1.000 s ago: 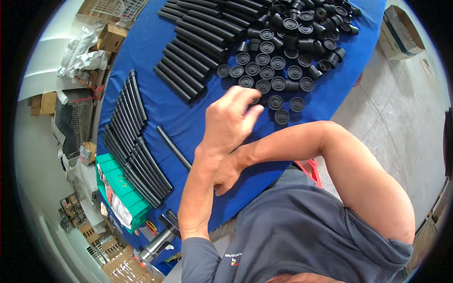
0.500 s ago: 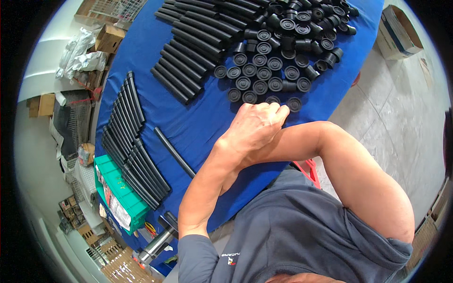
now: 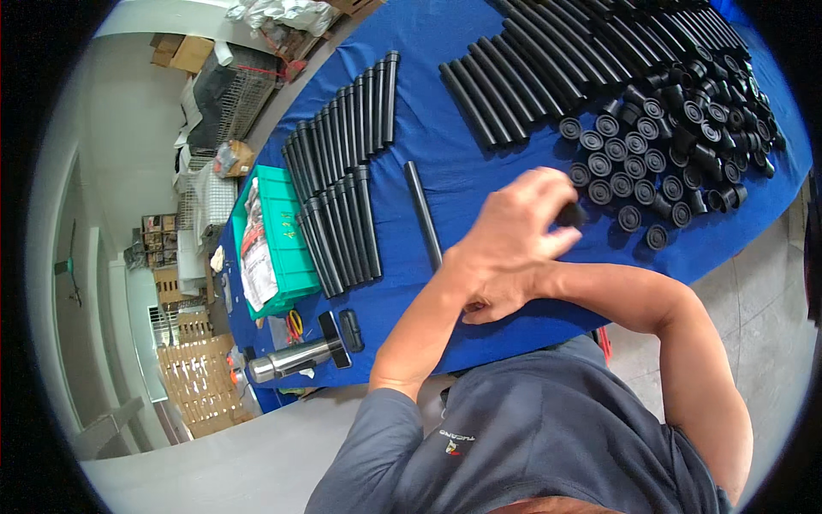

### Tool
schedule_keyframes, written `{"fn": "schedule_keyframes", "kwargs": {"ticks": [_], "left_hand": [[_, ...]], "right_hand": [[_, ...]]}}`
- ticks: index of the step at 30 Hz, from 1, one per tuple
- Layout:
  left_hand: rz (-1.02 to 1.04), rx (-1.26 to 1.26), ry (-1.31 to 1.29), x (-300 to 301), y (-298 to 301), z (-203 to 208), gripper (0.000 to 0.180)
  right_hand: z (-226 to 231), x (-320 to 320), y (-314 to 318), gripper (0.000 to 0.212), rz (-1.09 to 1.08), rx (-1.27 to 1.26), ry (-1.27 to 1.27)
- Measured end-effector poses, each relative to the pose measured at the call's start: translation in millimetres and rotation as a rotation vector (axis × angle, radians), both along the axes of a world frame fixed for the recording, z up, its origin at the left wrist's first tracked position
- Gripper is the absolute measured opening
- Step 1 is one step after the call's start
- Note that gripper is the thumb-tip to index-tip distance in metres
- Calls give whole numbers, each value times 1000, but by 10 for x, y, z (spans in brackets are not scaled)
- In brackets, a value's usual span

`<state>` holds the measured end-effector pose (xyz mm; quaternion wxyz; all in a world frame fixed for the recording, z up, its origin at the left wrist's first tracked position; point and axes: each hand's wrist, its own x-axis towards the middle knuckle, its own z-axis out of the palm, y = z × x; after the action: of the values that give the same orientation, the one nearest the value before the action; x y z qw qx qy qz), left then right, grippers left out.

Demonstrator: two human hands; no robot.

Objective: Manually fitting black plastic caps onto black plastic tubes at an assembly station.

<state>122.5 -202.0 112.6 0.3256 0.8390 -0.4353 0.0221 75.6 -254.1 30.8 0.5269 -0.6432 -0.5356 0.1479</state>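
Observation:
My forearms cross over the blue-covered table, the left above the right. My left hand [image 3: 520,218] has a black round cap [image 3: 568,215] between thumb and fingers. Beneath my left wrist, my right hand [image 3: 499,294] is curled closed; what it holds, if anything, is hidden. A single black tube [image 3: 421,210] lies to the left, its near end reaching my left forearm. Right of my left hand are loose black caps [image 3: 629,218], many of them standing in rows that run into a heap.
Capped black tubes [image 3: 360,210] lie side by side on the left, next to a green crate [image 3: 287,248]. Plain black tubes [image 3: 514,86] fill the far side. A steel flask [image 3: 291,360], a phone [image 3: 335,339] and a black case [image 3: 351,331] lie at the near left.
The view has swung left, so the table appears farther right. My left hand has come left, away from the caps, with one in its fingers. My right hand now shows beneath it.

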Motion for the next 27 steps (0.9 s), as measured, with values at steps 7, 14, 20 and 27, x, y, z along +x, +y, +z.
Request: {"fn": "schedule_keyframes", "kwargs": {"ticks": [7, 14, 20, 27], "left_hand": [[572, 99, -3, 167, 998, -504, 44], [609, 171, 59, 81, 1035, -680, 62], [742, 244, -98, -143, 1232, -508, 95], [1032, 259, 106, -278, 1694, -828, 82]], "right_hand": [[-45, 13, 92, 32, 116, -131, -63], [-15, 9, 95, 33, 115, -130, -51], [-34, 65, 79, 31, 99, -82, 13], [23, 105, 117, 27, 4, -53, 286]]}}
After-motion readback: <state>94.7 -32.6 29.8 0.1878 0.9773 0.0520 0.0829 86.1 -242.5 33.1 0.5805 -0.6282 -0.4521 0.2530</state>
